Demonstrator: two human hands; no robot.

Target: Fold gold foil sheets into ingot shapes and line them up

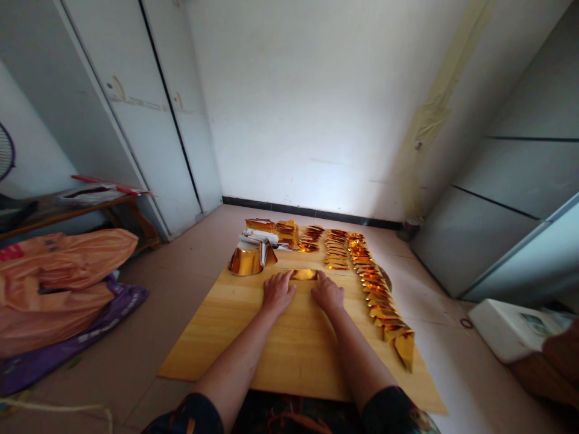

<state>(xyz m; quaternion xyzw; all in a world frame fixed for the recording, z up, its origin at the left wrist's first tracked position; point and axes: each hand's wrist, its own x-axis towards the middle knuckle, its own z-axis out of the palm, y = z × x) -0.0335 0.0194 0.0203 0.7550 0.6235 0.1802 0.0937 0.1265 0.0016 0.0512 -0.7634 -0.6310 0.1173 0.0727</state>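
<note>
A small folded piece of gold foil paper (304,275) lies across the middle of the wooden board. My left hand (278,293) grips its left end, with the fingers closed and pointing away from me. At the other end my right hand (328,292) pinches the paper the same way. The fingertips partly hide both ends. Left of my left hand stands a curved stack of gold foil sheets (245,261). A long row of folded gold foil pieces (375,288) runs down the board's right side, and a shorter row of folded pieces (337,248) lies beyond my right hand.
The wooden board (289,355) sits low in front of me. White paper bundles (260,236) and more gold foil (287,232) are at its far edge. Orange and purple bags (67,289) lie on the floor at left. A white box (511,328) stands at right.
</note>
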